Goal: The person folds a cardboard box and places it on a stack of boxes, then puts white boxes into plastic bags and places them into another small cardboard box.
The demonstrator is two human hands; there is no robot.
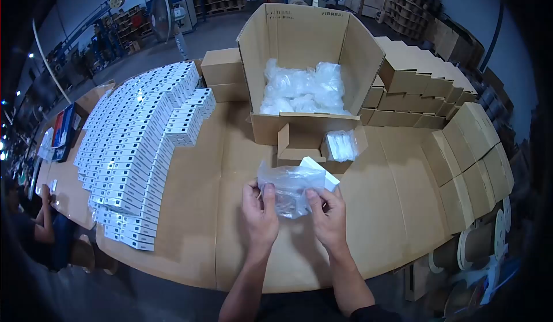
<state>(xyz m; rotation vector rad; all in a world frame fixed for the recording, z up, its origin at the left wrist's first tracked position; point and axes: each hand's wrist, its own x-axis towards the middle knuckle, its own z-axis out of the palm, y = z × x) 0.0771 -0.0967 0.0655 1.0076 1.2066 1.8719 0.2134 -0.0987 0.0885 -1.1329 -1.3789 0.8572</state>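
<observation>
1. Left hand (pixel 261 212) and right hand (pixel 330 218): fingers pinched nearly closed on opposite sides of a clear plastic bag (pixel 292 188), held above the tabletop (pixel 368 235).
2. White box (pixel 324 173): just beyond the right fingers; contact unclear.
3. Large open carton (pixel 305 31): farther beyond the fingers.
4. Stacked small boxes (pixel 129 149): well left of the fingers.

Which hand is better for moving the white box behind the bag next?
Probably the right hand: the white box is close beside it, while the left hand pinches the opposite side of the plastic bag.
</observation>
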